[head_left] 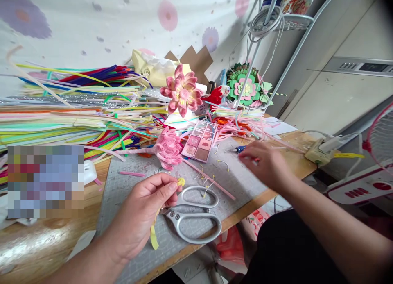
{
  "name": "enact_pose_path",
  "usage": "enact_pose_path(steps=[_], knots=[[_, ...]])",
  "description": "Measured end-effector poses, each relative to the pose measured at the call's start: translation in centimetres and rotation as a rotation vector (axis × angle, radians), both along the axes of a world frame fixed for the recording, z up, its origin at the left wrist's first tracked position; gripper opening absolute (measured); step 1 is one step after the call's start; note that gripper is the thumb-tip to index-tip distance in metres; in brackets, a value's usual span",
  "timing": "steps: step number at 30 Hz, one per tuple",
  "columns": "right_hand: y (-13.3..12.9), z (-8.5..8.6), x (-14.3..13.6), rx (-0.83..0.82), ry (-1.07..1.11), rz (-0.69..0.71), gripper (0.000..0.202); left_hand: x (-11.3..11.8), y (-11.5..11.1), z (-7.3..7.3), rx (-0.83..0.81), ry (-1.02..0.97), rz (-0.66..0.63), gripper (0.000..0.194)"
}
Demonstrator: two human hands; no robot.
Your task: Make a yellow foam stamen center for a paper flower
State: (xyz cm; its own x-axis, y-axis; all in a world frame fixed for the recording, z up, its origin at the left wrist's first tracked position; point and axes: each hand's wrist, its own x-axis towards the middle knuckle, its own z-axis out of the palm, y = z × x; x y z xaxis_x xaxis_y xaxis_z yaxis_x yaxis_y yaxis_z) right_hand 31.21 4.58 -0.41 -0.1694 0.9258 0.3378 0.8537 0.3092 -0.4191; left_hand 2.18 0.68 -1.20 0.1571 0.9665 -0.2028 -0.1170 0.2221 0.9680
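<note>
Between the thumb and forefinger of my left hand (153,204), a small yellow coil (181,181) is pinched. A flat yellow strip (154,237) hangs below the palm. Just right of that hand, silver-handled scissors (196,216) lie on the grey cutting mat (135,255), blades hidden by it. My right hand (260,161) is over the mat's right side, fingers curled at a blue tool with a dark pointed tip (238,149); most of the tool is hidden. A pink fuzzy flower (168,148) lies on its stem beside an open palette (200,142).
Bundles of coloured pipe cleaners (61,120) fill the left and back. A pink-yellow flower (181,91) rises behind. Yellow-tipped stamens (205,179) and a pink stick (211,179) lie mid-mat. A power strip (319,151) sits at the right table edge, near a fan (380,136).
</note>
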Motion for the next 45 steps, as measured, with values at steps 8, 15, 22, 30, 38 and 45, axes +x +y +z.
enact_pose_path(steps=[8, 15, 22, 30, 38, 45], knots=[[-2.2, -1.3, -7.1, -0.33, -0.108, 0.113, 0.028, 0.0, 0.3, -0.3, -0.1, -0.062, 0.054, 0.015], [-1.4, -3.0, -8.3, -0.363, 0.013, -0.027, 0.022, 0.0, 0.1, -0.3, -0.103, -0.095, 0.057, 0.014], [-1.6, -1.6, -8.3, -0.351, 0.173, 0.027, 0.009, 0.2, 0.1, -0.1, -0.108, -0.13, 0.071, 0.014], [-3.5, 0.8, -10.6, 0.001, 0.454, 0.443, 0.01, 0.7, -0.4, 0.0, -0.168, -0.165, 0.108, 0.017], [-3.5, 0.0, -12.0, -0.08, 0.389, 0.384, 0.008, 0.7, -0.5, 0.1, -0.129, -0.137, 0.089, 0.014], [-3.6, 0.0, -11.8, 0.11, 0.159, 0.439, 0.012, 0.7, -0.7, 0.1, -0.161, -0.167, 0.097, 0.013]])
